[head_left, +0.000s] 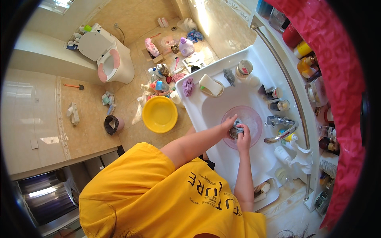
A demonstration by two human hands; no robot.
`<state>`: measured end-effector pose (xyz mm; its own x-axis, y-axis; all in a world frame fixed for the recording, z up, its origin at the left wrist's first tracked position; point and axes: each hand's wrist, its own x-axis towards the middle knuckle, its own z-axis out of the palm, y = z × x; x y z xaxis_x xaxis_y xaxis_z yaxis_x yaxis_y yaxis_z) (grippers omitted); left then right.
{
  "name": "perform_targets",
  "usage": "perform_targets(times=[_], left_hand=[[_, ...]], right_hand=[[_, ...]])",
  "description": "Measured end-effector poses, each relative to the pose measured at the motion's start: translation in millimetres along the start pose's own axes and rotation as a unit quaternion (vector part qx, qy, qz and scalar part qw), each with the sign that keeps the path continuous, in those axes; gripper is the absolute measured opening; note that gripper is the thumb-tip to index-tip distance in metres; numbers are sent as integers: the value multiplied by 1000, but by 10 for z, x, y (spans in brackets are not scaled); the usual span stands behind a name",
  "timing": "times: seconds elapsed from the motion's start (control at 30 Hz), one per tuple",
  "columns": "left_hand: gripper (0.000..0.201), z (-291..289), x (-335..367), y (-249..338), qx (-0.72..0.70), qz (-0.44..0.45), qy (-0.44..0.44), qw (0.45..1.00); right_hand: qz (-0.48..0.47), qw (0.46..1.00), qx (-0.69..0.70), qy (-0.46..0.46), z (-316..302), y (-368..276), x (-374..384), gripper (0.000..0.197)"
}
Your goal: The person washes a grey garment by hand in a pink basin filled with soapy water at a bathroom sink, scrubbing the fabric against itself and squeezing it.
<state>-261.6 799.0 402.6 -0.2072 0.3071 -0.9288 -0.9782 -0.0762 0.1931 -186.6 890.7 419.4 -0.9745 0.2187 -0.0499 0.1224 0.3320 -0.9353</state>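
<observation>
Yellow shirt (151, 190), bodyward of both hands: dark block lettering across front plus smaller print, partly lost in folds. White sink (222, 166), around and beneath both hands. Pink-red sheet (345, 71), far right of right hand: large tone-on-tone letters, broken up by creases. Left forearm (198, 143), bare, slanting across to left hand; right forearm (243, 174), bare, nearly straight behind right hand. Translucent pink basin (260, 121), directly under both hands, whitish water inside. Yellow basin (160, 114), on floor, well left of left hand. Chrome faucet (281, 121), right of right hand, apart from it. White bottle (282, 154), right and slightly bodyward of right hand; print too small to read. White block (211, 84), beyond left hand, away from body. Left hand (229, 124) and right hand (243, 135) close together, fingers curled, both gripping same grey-blue cloth (237, 130). Bunched between the hands, touching both, over pink basin; cannot tell whether touching water.
</observation>
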Motion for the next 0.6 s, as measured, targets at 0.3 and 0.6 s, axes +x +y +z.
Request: perform_targets(times=[0.3,0.6], left_hand=[[31,-220,392,-130,-63,63,-330,940],[25,-92,50,-232,102,267,-331,899]], right_hand=[[-118,990,-54,50,215,-529,-123,18],[-106,976,-142,129,175,-452,42,17]])
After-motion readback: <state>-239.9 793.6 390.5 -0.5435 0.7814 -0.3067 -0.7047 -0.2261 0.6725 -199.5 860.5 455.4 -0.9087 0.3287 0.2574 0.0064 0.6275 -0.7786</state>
